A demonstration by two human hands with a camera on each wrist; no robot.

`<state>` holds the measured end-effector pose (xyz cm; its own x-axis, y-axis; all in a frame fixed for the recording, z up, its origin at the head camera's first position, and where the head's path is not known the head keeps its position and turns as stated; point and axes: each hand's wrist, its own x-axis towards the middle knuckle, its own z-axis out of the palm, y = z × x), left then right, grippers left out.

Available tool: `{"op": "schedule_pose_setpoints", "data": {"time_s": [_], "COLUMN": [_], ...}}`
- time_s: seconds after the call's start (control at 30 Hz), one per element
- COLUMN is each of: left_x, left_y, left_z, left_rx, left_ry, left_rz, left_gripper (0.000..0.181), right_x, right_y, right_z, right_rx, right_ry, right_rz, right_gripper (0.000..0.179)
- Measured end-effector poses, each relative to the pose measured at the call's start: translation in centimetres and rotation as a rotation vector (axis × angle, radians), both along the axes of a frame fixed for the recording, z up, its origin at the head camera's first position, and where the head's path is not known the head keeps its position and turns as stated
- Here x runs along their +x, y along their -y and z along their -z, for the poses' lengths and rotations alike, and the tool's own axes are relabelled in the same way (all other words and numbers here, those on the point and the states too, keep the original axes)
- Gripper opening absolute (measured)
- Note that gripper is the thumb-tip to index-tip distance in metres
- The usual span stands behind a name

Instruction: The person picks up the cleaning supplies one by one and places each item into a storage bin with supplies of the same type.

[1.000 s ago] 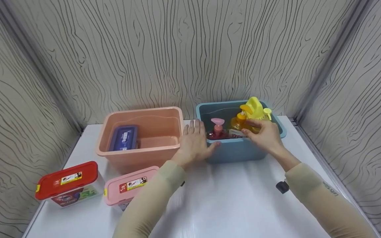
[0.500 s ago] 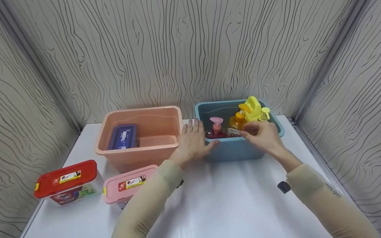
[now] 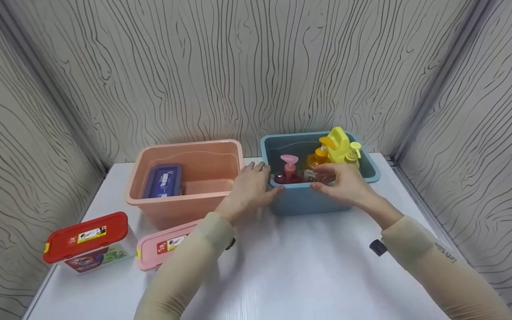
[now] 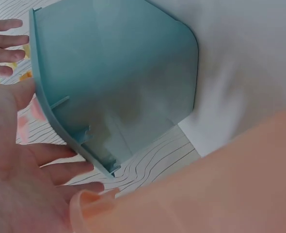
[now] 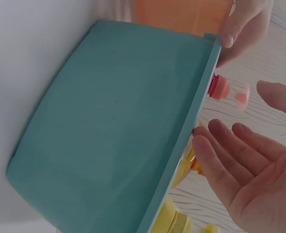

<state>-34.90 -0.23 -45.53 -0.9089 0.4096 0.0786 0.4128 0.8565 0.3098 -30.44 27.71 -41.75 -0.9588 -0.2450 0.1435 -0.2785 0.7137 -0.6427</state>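
One blue bin (image 3: 309,201), mouth upward, long axis left to right.

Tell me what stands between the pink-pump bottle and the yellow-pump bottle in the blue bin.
The orange-pump bottle and a bright yellow container stand there, as the head view shows; their lower parts are partly hidden.

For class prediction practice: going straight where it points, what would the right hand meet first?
Probably the translucent red bottle with a pink pump; depth is unclear, so the right hand might brush the rounded amber pump bottle first.
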Motion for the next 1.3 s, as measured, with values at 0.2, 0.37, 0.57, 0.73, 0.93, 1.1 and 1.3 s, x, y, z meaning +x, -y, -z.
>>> {"op": "schedule_pose_setpoints", "data": {"time_s": [0.2, 0.37, 0.57, 0.73, 0.93, 1.1, 1.3], "left_x": [0.6, 1.1, 1.8, 2.4, 3.0, 3.6, 4.4], "left_y": [0.9, 1.4, 2.6, 4.2, 6.0, 7.5, 8.7], "left_z": [-0.7, -1.4, -1.9, -2.1, -2.4, -2.5, -2.2], "left_rx": [-0.013, -0.015, -0.005, 0.006, 0.025, 0.024, 0.039], "left_ry": [-0.095, -0.112, -0.12, -0.103, -0.082, -0.096, -0.137], "left_rz": [0.039, 0.052, 0.04, 0.018, 0.004, 0.0, 0.013], "left_gripper": [0.065, 0.058, 0.056, 0.057, 0.057, 0.055, 0.049], "right_x": [0.0, 0.1, 0.1, 0.2, 0.1, 0.0, -0.4], "right_y": [1.4, 2.7, 4.1, 5.1, 6.1, 7.0, 8.1], "right_z": [-0.5, -0.9, -1.2, -1.1, -1.0, -1.1, -1.0], "right_rx": [0.023, 0.065, 0.155, 0.218, 0.285, 0.327, 0.35], "right_ry": [-0.021, -0.054, -0.111, -0.1, -0.071, -0.062, -0.051], "right_rz": [-0.053, -0.086, -0.184, -0.29, -0.36, -0.365, -0.35], "right_gripper": [0.045, 0.05, 0.064, 0.068, 0.072, 0.073, 0.075]}}
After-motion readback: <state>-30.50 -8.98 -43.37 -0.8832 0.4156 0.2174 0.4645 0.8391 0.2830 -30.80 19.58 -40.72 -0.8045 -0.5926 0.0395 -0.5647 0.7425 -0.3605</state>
